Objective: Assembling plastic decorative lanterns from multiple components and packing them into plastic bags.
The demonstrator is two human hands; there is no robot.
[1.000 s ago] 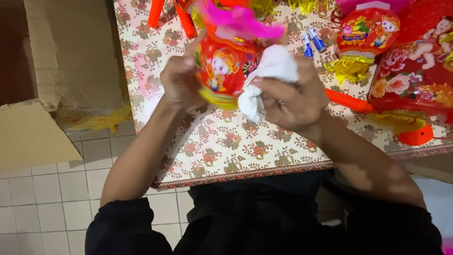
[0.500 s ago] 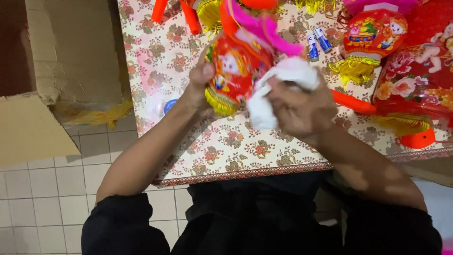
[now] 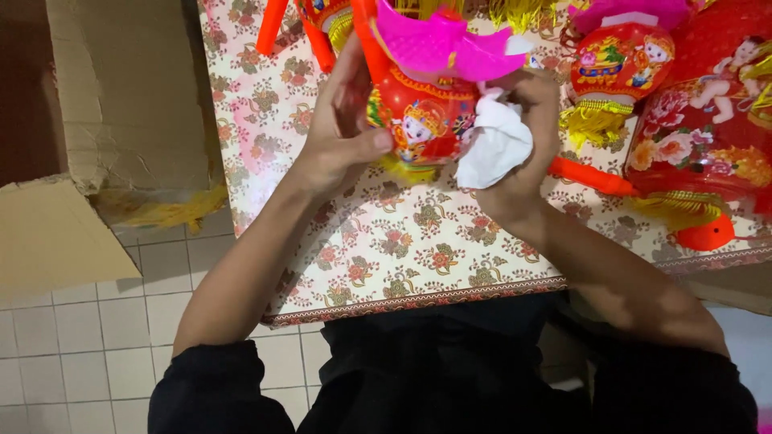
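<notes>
Sitting at the near edge of a table [image 3: 418, 265] covered with a flowered cloth, a person in dark sleeves reaches both bare forearms forward over it. Above the cloth, the left hand [image 3: 342, 128] wraps the side of a round red toy lantern [image 3: 422, 120], thumb pressed across its printed front and fingers curled behind it, so the lantern is held up off the table. Its pink petal-shaped top [image 3: 442, 44] sits above and a yellow fringe [image 3: 406, 167] hangs below. The right hand [image 3: 523, 137] is closed around a crumpled white cloth [image 3: 497, 141], pressing it against the lantern's right side. Farther right lie an orange stick [image 3: 591, 177], a second red lantern [image 3: 623, 64] and a larger one [image 3: 708, 145]. To the left, a cardboard box [image 3: 121, 96] stands on the tiled floor [image 3: 72, 337].
</notes>
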